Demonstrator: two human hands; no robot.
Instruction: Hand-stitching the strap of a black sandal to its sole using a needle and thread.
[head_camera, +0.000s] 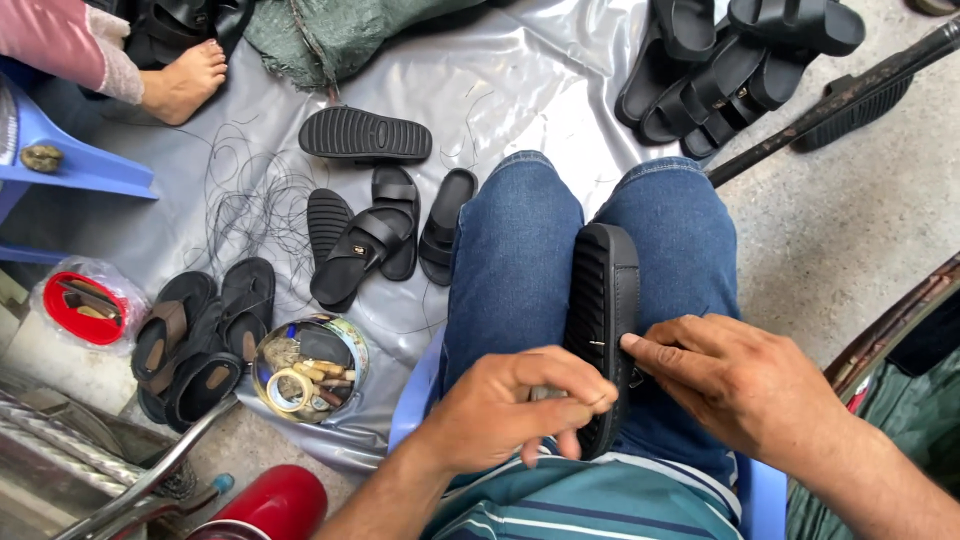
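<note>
sole stitching on a black sandal, held across the lap

black sandal (600, 320) lies sole-up between the knees on blue jeans (510, 260), ribbed tread facing the camera, toe end pointing away.

left hand (510, 405): fingers curled tight round a small tool, probably an awl; only a bit of grey handle shows. its metal tip looks to sit at the sole edge, too small to be sure.

right hand (740, 385): fingers mostly extended, not gripping, index tip pressed on the sandal's side edge just beside that tip.

to do this well, in my judgement: keep the sandal pinned by the knees so it can't roll, keep the right fingertip beside the entry point and never in line with it, drive square to the rim, follow the groove.

materials: sole is matte black rubber with fine cross ribs, upper edge smoother.

around: grey plastic sheet (520, 90) glossy and creased, loose black thread (250, 200) tangled on it, more black sandals (370, 235), an upturned sole (365, 135), a round tin (308, 368) of odds and tape, a red cylinder (275, 500).
</note>
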